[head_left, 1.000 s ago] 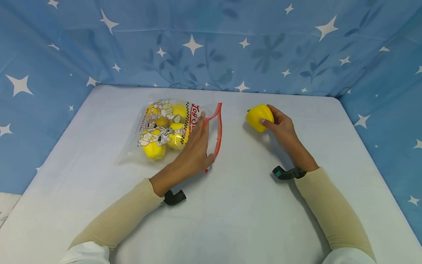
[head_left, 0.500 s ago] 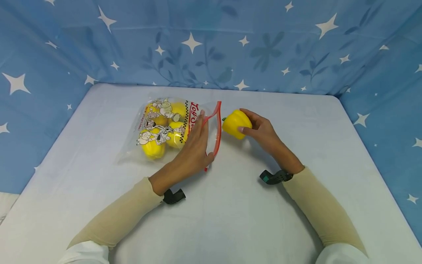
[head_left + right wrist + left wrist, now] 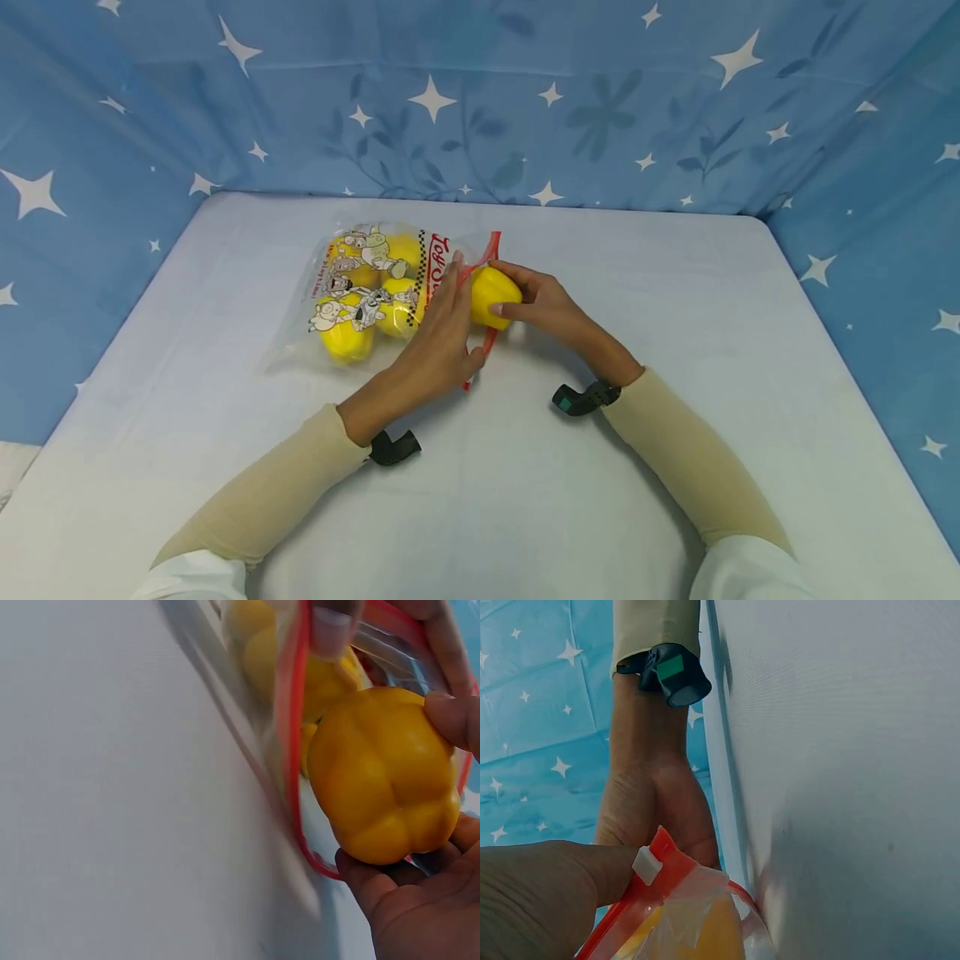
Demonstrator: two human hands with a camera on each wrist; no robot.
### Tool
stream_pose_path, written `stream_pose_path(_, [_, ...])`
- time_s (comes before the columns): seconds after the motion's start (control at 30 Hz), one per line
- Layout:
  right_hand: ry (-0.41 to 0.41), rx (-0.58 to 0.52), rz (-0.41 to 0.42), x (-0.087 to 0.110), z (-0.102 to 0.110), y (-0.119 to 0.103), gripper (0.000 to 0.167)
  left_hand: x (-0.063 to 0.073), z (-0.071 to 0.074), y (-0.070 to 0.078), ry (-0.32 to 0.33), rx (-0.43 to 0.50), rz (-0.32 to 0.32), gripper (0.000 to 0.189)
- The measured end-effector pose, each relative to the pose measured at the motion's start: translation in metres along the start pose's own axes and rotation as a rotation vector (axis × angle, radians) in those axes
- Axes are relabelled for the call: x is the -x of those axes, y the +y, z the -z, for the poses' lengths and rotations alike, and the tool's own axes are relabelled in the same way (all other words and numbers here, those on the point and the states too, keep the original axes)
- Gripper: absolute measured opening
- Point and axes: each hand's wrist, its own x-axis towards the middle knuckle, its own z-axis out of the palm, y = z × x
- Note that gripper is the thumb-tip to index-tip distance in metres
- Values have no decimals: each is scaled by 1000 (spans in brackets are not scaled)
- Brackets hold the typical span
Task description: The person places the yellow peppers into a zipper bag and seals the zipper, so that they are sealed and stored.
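A clear zip bag [image 3: 367,312] with cartoon prints and a red rim [image 3: 295,750] lies on the table, several yellow bell peppers [image 3: 347,340] inside. My left hand [image 3: 438,350] holds its mouth apart, with fingers along the upper side and thumb at the rim. In the left wrist view, the thumb [image 3: 607,870] is beside a white slider [image 3: 646,865]. My right hand [image 3: 558,312] grips another yellow bell pepper [image 3: 386,776] between thumb and fingers, right at the bag's opening. Its stem end faces into the bag and is mostly hidden.
Beneath everything is a white-covered table [image 3: 525,500]. A blue curtain [image 3: 480,100] with white stars hangs behind it and along the sides. Each wrist wears a black camera strap [image 3: 587,398].
My right hand has carried the yellow bell pepper leftward from the table's right side to the bag's mouth. The left hand and the bag have stayed almost still.
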Motion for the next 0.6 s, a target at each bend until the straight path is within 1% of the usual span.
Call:
stream_pose_path(0.1, [-9, 11, -9, -5, -8, -1, 68, -1, -1, 0, 4, -3, 0, 106])
stream_pose_path(0.23, [-7, -12, 16, -10, -16, -1, 69, -1, -1, 0, 8, -16, -8, 106])
stream_pose_path(0.4, [27, -78, 36, -16, -22, 5, 61, 0, -1, -1, -6, -11, -6, 107])
stream_pose_path(0.5, [26, -54, 50, -20, -24, 7, 58, 0, 0, 0, -11, -11, -7, 108])
stream_pose_path(0.6, [23, 26, 48, -25, -27, 7, 60, 0, 0, 0, -13, -16, -4, 107])
